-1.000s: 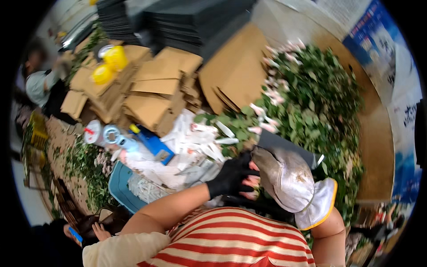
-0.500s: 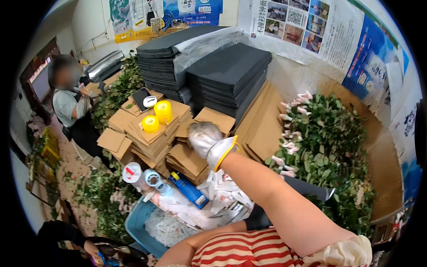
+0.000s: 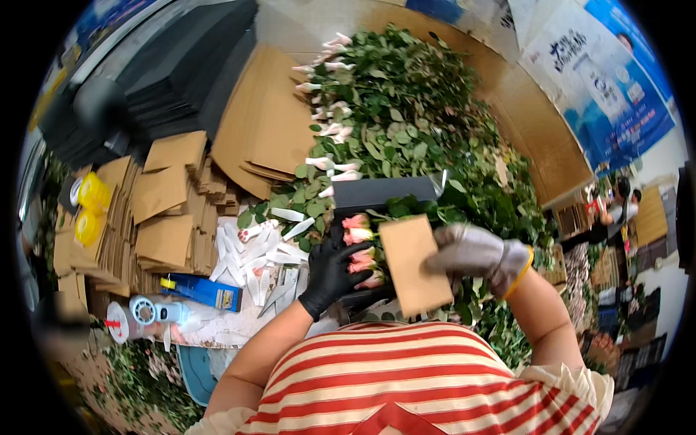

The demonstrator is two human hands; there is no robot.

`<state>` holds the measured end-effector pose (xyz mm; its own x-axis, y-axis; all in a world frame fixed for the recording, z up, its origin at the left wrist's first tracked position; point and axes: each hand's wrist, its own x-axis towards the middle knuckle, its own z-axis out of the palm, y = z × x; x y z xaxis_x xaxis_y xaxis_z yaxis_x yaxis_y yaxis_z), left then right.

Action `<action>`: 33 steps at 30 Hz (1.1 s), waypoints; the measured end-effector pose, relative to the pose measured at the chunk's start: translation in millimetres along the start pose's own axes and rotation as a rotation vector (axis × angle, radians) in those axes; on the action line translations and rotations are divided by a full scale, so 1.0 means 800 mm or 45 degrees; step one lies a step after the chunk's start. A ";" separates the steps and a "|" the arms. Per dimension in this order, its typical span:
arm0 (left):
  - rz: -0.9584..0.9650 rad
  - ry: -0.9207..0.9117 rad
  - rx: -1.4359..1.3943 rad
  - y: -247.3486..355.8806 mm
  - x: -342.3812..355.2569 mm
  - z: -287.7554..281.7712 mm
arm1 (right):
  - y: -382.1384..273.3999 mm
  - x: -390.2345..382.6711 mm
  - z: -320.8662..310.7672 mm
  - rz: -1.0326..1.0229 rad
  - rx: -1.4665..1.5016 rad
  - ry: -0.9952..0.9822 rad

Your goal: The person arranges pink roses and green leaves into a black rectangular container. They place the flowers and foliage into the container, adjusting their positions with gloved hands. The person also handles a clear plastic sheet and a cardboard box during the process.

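My left hand (image 3: 326, 283), in a black glove, has its fingers curved over a bunch of pink roses (image 3: 357, 235) with leafy stems reaching right. My right hand (image 3: 475, 257), in a soiled pale glove with yellow cuff, grips a rectangle of brown cardboard (image 3: 406, 261) over the bunch, just right of the blooms. A black sheet (image 3: 373, 193) lies behind them. Left of my left hand are scattered white sleeves (image 3: 235, 254) and metal scissors (image 3: 275, 296), whose blades partly show.
Cardboard stacks (image 3: 159, 243), yellow tape rolls (image 3: 90, 210) and black sheets (image 3: 159, 80) stand left. A blue long box (image 3: 203, 293), small fan (image 3: 145, 312) and blue bin (image 3: 192, 377) are nearer. Leafy roses with sleeved heads (image 3: 391, 87) fill the back; co-workers (image 3: 620, 210) are far right.
My right hand reached to the cardboard stacks half a second ago and is now back over the roses, holding a piece. The view has turned rightward.
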<state>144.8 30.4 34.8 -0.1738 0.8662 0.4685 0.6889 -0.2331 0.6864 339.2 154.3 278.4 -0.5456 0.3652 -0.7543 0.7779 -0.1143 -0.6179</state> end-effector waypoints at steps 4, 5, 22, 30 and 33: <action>-0.123 -0.170 0.091 0.011 0.014 -0.013 | -0.011 0.051 0.013 0.010 -0.156 0.156; -0.074 -0.087 0.051 0.013 0.015 -0.007 | 0.007 0.080 0.019 -0.033 -0.356 0.209; 0.180 -0.752 0.355 0.083 0.083 -0.061 | 0.006 0.078 0.002 -0.382 -1.373 0.256; 0.105 -0.884 0.483 0.090 0.087 -0.043 | -0.069 0.109 -0.094 -0.569 -1.430 0.078; 0.042 -0.969 0.515 0.102 0.074 -0.050 | 0.041 0.129 -0.016 -1.191 -1.315 0.529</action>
<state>162.6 44.5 140.9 0.2701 0.9559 -0.1151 0.9081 -0.2131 0.3606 312.0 200.2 183.2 -0.9806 0.1880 0.0551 0.1666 0.9481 -0.2710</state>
